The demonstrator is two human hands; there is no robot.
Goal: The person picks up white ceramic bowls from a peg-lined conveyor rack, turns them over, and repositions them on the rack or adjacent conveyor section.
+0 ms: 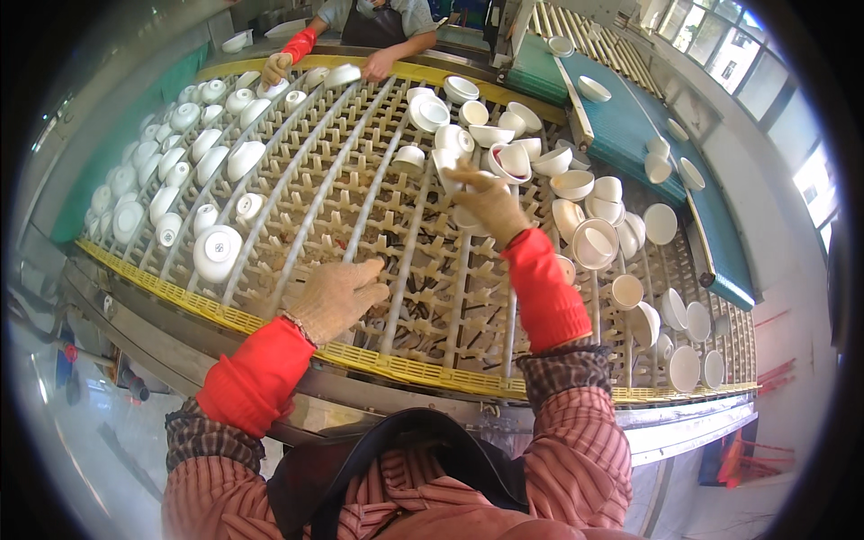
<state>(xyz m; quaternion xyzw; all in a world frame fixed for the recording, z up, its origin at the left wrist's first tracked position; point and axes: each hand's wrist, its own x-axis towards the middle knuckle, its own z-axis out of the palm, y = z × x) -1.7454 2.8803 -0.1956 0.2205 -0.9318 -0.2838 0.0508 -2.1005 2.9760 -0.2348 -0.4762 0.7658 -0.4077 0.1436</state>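
Observation:
My left hand [337, 297], in a tan work glove, hovers above the pegged conveyor belt [405, 250] near its front edge. Its fingers are apart and hold nothing. My right hand [489, 206], gloved alike and blurred, reaches into a crowd of white bowls. Its fingertips meet a tilted white bowl [443, 167]; blur hides whether they grip it. Partly under this hand is another pale bowl [466, 219]. Just beyond, an upturned white cup [409, 157] sits on the pegs. A bowl with a red stain inside [506, 165] holds a smaller one.
Upturned white bowls [218, 250] stand in rows on the left. Across the belt, a co-worker's gloved hand [275, 69] and bare hand [379, 65] are among bowls. A green conveyor [648, 121] carries bowls at the right. Stacked bowls [595, 244] lie loose below it. A yellow edge strip [432, 363] borders the front.

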